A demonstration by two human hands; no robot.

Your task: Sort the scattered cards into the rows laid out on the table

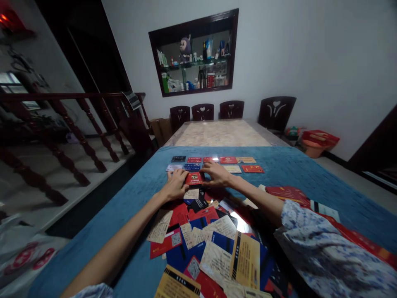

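My left hand (176,184) and my right hand (217,174) rest on a blue cloth (124,207) with a red card (194,178) held between their fingertips. The left fingers are curled at the card's left edge, the right fingers lie over its right edge. Just beyond the hands, two rows of cards (217,164) are laid out side by side, red, blue, dark and pale. Nearer to me lies a loose heap of cards (211,244), red, blue, yellow and white, overlapping each other.
A stone-topped table (218,133) runs on past the cloth to several dark chairs (231,109) at the wall. A wall niche (195,54) holds bottles and a toy. A wooden banister (77,128) stands at the left. Red packets (290,193) lie at the right.
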